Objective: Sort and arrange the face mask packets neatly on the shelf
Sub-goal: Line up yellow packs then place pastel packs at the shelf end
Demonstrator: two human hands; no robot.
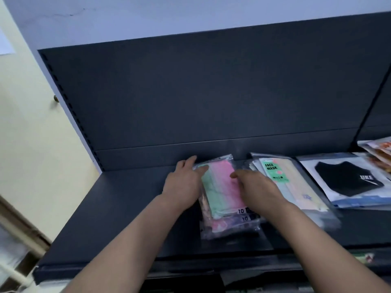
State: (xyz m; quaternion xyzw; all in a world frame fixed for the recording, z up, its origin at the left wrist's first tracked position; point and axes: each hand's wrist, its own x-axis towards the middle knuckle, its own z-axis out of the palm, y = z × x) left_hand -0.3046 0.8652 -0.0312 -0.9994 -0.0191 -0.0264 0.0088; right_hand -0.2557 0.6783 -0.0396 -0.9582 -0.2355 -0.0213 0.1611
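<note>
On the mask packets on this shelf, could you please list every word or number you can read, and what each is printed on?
"FACE MASK": green label on the pale yellow packet.
"UKE": white letters on the black mask.
"10": corner of the pink and green packet.
"10": packet below it.
Small print under "FACE MASK": too blurred to read.

Dim, soft, bluish light; wide-angle bending at edges, slight blur.

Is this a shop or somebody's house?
Probably a shop. A dark display shelf with a slotted upright holds packaged goods: a packet labelled FACE MASK and a bagged black mask.
</note>
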